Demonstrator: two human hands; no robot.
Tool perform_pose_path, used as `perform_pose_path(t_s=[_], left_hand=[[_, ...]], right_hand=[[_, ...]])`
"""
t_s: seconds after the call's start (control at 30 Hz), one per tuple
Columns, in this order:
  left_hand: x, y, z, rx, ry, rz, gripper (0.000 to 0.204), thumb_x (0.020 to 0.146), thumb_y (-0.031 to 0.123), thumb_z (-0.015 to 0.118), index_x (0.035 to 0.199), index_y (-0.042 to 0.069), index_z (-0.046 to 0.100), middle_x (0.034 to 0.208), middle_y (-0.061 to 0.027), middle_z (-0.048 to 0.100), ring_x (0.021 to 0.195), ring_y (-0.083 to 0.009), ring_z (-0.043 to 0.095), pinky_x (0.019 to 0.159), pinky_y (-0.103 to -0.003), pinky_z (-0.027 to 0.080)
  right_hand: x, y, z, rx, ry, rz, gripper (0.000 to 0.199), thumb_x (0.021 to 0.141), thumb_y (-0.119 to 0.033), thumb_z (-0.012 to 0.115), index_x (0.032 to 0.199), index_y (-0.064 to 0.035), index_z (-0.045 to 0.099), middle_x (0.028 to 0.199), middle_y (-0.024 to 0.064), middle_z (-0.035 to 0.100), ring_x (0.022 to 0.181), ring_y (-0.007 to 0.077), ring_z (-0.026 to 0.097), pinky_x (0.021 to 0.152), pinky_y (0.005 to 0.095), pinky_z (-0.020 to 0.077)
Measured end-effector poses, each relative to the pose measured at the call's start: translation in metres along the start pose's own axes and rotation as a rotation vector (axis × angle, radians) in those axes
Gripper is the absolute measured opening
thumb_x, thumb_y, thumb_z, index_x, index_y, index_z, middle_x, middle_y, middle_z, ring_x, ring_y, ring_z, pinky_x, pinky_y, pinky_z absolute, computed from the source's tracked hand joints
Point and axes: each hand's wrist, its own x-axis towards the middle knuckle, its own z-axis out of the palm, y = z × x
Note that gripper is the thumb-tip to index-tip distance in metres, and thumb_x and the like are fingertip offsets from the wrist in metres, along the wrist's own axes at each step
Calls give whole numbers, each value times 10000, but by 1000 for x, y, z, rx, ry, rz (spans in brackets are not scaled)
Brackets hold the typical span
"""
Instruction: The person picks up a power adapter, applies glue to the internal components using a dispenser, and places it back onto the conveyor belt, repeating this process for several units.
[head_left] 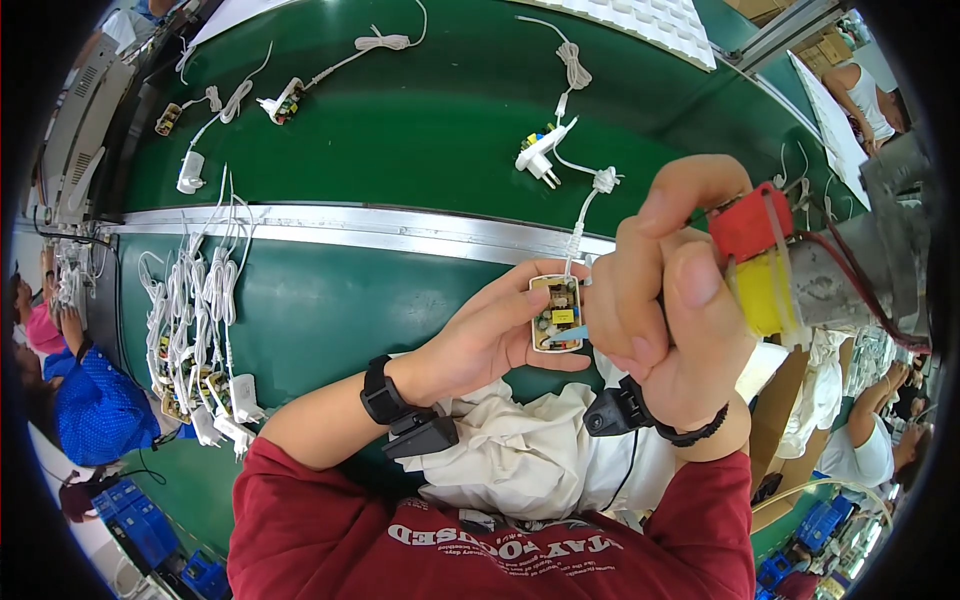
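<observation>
L hand [500, 320] has the open white adapter [563, 317] pinched at its edge, thumb on the L side, other fingers round the far end & underneath, circuit board facing up. R hand [680, 290] is right beside it, fingers curled tight round a tool, mostly hidden in the fist, w/ a pale blue tip [571, 335] poking out over the lower part of the board; can't tell if it's touching. Red block [752, 222] & yellow band [757, 297] show just past that fist, w/ wires. The adapter's above the near edge of the green bench [330, 300], this side of the metal rail [400, 222], its white cord [577, 235] going up across the rail to a knot. Beyond that, on the green strip [400, 150], there's a plug adapter [542, 152] w/ prongs out, plus a few more units & coiled cords off to the L. Big bunch of white cords [195, 290] w/ adapters on the bench, L side. White cloth [515, 445] bunched at the lap, co-worker in blue [95, 410] far L
</observation>
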Motion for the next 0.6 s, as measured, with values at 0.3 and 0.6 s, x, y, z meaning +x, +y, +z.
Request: perform_pose_path(t_s=[0.3, 0.6], left_hand=[[48, 26, -11, 480, 71, 213, 350, 929, 125, 464, 1270, 102, 391, 1171, -69, 502, 1055, -164, 532, 870, -354, 496], [126, 18, 16, 1682, -228, 749, 246, 839, 174, 507, 1066, 78, 509, 1033, -111, 538, 944, -259, 515, 812, -317, 435]], right_hand=[[-2, -2, 4, -10, -9, -18, 304, 911, -320, 516, 950, -64, 356, 465, -17, 333, 344, 66, 281, 338, 231, 250], [-9, -2, 1, -10, 5, -21, 280, 911, -290, 507, 953, -54, 362, 465, -12, 323, 342, 67, 276, 338, 229, 251]])
